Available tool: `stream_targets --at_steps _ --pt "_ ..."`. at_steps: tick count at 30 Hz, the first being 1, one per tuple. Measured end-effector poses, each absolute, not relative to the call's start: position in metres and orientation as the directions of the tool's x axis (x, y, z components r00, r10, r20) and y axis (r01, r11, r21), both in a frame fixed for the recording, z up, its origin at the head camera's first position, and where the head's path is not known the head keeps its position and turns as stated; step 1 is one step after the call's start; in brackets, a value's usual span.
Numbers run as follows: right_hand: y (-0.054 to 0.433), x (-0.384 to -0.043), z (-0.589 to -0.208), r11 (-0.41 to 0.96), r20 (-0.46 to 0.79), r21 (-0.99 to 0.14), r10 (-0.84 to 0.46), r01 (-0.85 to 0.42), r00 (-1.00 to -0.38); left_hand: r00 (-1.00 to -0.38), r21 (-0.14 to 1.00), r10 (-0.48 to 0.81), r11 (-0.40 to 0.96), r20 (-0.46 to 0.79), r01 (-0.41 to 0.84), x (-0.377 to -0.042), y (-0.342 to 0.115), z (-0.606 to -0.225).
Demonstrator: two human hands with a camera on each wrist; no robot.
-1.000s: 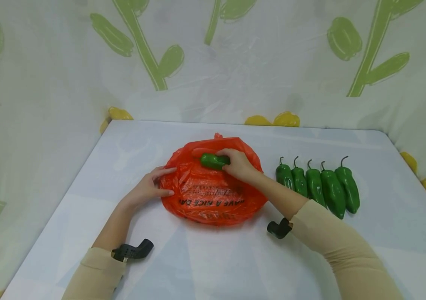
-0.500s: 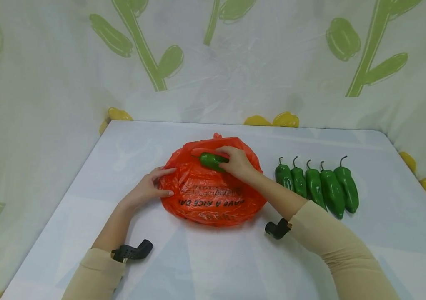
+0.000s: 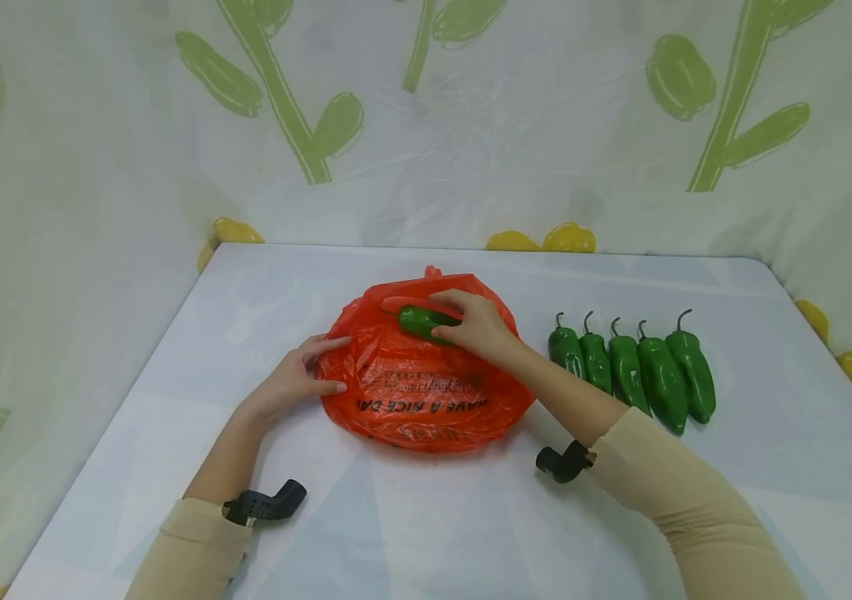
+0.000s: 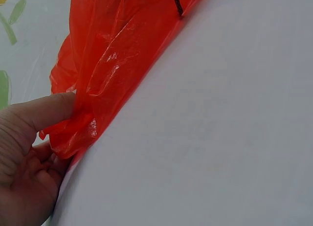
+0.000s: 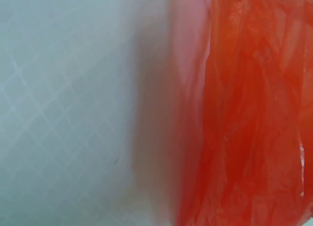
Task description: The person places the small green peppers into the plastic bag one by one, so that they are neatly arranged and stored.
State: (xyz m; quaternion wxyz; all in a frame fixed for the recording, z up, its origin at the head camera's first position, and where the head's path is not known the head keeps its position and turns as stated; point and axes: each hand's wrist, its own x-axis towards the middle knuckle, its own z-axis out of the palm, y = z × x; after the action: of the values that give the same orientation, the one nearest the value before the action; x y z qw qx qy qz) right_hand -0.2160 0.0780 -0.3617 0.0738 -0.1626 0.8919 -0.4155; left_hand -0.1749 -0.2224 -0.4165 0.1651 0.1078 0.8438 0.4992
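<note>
A red plastic bag [image 3: 422,392] with black printing sits in the middle of the table, its mouth toward the far side. My left hand [image 3: 291,379] holds the bag's left edge. In the left wrist view, bunched red film lies between the thumb and curled fingers of the left hand [image 4: 36,143]. Over the bag's opening, my right hand [image 3: 482,329] grips a green pepper [image 3: 418,321] by its lower end. The pepper's stem end points left. Its gripped end is hidden by the fingers. The right wrist view has only the bag [image 5: 254,113] and pale table surface.
Several green peppers [image 3: 662,379] lie in a row to the right of the bag, stems away from me; the right forearm partly covers some of them. The white table [image 3: 411,533] ends at a patterned backdrop [image 3: 516,150].
The pepper in my right hand has tilted slightly, and its stem now shows at the left. My left hand and the bag have stayed put.
</note>
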Motion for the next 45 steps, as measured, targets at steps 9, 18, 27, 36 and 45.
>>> stream_targets --at_steps 9,18,27,36,45 --pt "0.086 -0.21 -0.358 0.533 0.042 -0.809 -0.365 -0.246 -0.93 -0.923 0.879 0.344 0.477 -0.171 0.015 -0.174 -0.222 -0.415" --pt "0.1 -0.202 -0.348 0.478 0.038 -0.852 -0.355 -0.216 -0.934 -0.924 0.886 0.348 0.463 -0.161 0.02 -0.175 -0.221 -0.416" --pt "0.119 -0.195 -0.346 0.418 0.099 -0.874 -0.345 -0.247 -0.934 -0.923 0.887 0.346 0.461 -0.17 0.01 -0.176 -0.222 -0.417" --pt "0.139 -0.189 -0.339 0.401 0.145 -0.874 -0.323 -0.274 -0.935 -0.923 0.889 0.348 0.458 -0.165 0.014 -0.173 -0.222 -0.416" --pt "0.159 -0.185 -0.338 0.413 0.143 -0.874 -0.284 -0.255 -0.948 -0.92 0.893 0.359 0.45 -0.156 0.025 -0.174 -0.223 -0.417"
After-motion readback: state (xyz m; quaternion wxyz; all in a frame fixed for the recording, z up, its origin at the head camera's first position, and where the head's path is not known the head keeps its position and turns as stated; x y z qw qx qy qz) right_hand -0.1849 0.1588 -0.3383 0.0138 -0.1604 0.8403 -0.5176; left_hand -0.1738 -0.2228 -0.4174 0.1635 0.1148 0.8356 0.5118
